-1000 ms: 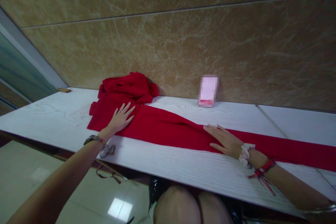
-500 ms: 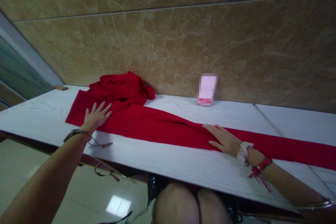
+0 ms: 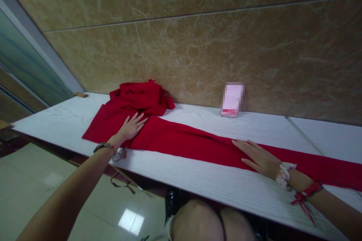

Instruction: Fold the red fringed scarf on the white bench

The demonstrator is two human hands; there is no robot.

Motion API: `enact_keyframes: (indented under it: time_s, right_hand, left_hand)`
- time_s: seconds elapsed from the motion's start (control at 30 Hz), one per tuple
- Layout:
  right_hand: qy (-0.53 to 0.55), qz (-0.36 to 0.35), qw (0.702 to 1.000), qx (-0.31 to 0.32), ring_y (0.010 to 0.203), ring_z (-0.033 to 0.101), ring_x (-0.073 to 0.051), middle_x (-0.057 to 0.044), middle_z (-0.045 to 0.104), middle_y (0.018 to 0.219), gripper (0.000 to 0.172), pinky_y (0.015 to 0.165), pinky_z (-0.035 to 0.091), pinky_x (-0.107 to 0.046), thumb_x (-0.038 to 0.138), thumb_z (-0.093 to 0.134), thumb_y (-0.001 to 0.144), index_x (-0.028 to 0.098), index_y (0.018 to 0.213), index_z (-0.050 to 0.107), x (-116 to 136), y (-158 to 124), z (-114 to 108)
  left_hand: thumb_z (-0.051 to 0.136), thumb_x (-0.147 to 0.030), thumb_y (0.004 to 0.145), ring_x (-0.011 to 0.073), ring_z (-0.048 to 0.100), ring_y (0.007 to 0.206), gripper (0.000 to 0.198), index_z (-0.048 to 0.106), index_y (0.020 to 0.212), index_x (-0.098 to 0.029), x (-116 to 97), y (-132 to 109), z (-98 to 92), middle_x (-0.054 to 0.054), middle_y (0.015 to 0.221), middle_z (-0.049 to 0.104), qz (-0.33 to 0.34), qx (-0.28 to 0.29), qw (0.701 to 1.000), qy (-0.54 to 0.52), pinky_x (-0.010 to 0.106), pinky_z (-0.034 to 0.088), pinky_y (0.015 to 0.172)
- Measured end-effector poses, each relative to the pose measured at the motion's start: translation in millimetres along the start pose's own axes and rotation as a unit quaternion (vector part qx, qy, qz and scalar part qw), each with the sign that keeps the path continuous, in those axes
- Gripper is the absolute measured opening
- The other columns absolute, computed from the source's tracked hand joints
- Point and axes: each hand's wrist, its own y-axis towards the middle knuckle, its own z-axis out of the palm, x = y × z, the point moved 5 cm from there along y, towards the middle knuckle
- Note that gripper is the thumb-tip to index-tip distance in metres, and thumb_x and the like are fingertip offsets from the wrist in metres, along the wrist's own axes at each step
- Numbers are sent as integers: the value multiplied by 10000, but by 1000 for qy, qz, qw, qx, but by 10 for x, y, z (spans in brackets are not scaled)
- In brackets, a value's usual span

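Head view looks down on one long red cloth (image 3: 192, 141) spread on a white counter (image 3: 198, 184) that runs against a tan tiled wall (image 3: 198, 45). The cloth's long axis goes left to right along the counter: its left end is bunched into a heap (image 3: 138, 96) against the wall, and from there a flat strip narrows toward the right edge of the frame. Two hands rest on it, well apart. The left hand (image 3: 130, 127) lies palm down on the wider part just beside the heap, and is the nearer one to that end; its grip is wide, fingers spread flat, holding nothing. The right hand (image 3: 258, 155) lies palm down on the near edge of the narrow strip, fingers pointing left along the cloth, its grip likewise flat and unclosed. One blurred pink pack (image 3: 232, 99) stands upright against the wall behind the strip, apart from the cloth. Each wrist wears bands, and two bare knees (image 3: 209, 222) show below the counter edge.
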Motion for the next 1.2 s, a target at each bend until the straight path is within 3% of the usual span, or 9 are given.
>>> enact_keyframes:
  time_s: [0.17, 0.27, 0.37, 0.57, 0.73, 0.9, 0.97, 1.1, 1.2]
  right_hand:
    - [-12, 12, 1000, 8, 1217, 374, -215, -106, 364, 1366, 582, 1002, 320, -477, 363, 255, 905, 229, 1395, -29, -116, -194, -66]
    - [-12, 15, 1000, 5, 1216, 375, -214, -116, 368, 1362, 590, 993, 337, -471, 355, 250, 907, 216, 1393, -54, -98, -202, -138]
    - [-6, 15, 1000, 26, 1223, 365, -214, -110, 359, 1369, 590, 1000, 329, -464, 348, 267, 904, 213, 1395, -31, -102, -224, -148]
    - [-9, 35, 999, 31, 1226, 360, -222, -105, 369, 1365, 568, 1000, 318, -482, 383, 257, 897, 215, 1399, 50, -341, -547, -163]
    - [-7, 50, 998, 47, 1233, 348, -223, -112, 379, 1357, 566, 1011, 298, -486, 393, 269, 892, 203, 1396, 95, -381, -660, -252]
    - [6, 75, 996, 51, 1225, 361, -221, -126, 394, 1344, 554, 1015, 301, -476, 396, 311, 878, 177, 1374, 201, -338, -601, -319]
    - [8, 86, 996, 39, 1211, 383, -221, -127, 424, 1323, 530, 1005, 323, -465, 386, 339, 867, 168, 1346, 278, -335, -569, -344]
    - [5, 98, 995, 20, 1143, 469, -210, -101, 541, 1217, 394, 956, 404, -432, 306, 365, 846, 182, 1197, 494, -346, -471, -379]
    - [6, 112, 994, 7, 1068, 536, -195, -70, 604, 1133, 341, 913, 456, -401, 225, 340, 827, 202, 1045, 602, -359, -419, -433]
  left_hand:
    - [224, -277, 871, 282, 236, 1285, 450, 455, 1253, -220, 108, -26, -13, 66, 1389, 321, 3, -12, 1000, -5, 523, 239, 974]
    - [221, -259, 849, 261, 257, 1281, 465, 502, 1209, -172, -2, -22, -104, 82, 1360, 372, 31, -68, 997, -18, 499, 206, 1004]
    - [189, -296, 852, 213, 239, 1291, 502, 447, 1248, -128, -173, -3, -170, 89, 1377, 341, 46, -103, 991, -72, 418, 227, 1024]
    - [125, -406, 852, 193, 298, 1266, 608, 267, 1346, -81, -285, 40, 7, 103, 1386, 317, 52, 21, 988, -143, 359, 274, 1012]
    - [117, -456, 843, 219, 261, 1283, 616, 327, 1325, -136, -235, 91, 55, 93, 1388, 318, 85, 23, 988, -126, 397, 254, 1014]
    - [207, -542, 815, 248, 245, 1285, 658, 321, 1324, -140, -574, 291, -139, 98, 1396, 303, 134, 28, 983, -119, 407, 253, 1007]
    - [306, -548, 782, 266, 347, 1225, 652, 386, 1280, -136, -775, 399, -226, 115, 1337, 400, 175, 66, 977, -104, 415, 277, 985]
    - [461, -396, 730, 208, 564, 922, 405, 581, 1023, -144, -964, 562, -421, 79, 1015, 631, 224, 136, 963, -60, 284, 412, 817]
    - [406, -230, 746, 147, 565, 744, 221, 600, 817, -153, -954, 549, -680, 16, 775, 637, 239, 126, 961, -59, 220, 420, 703]
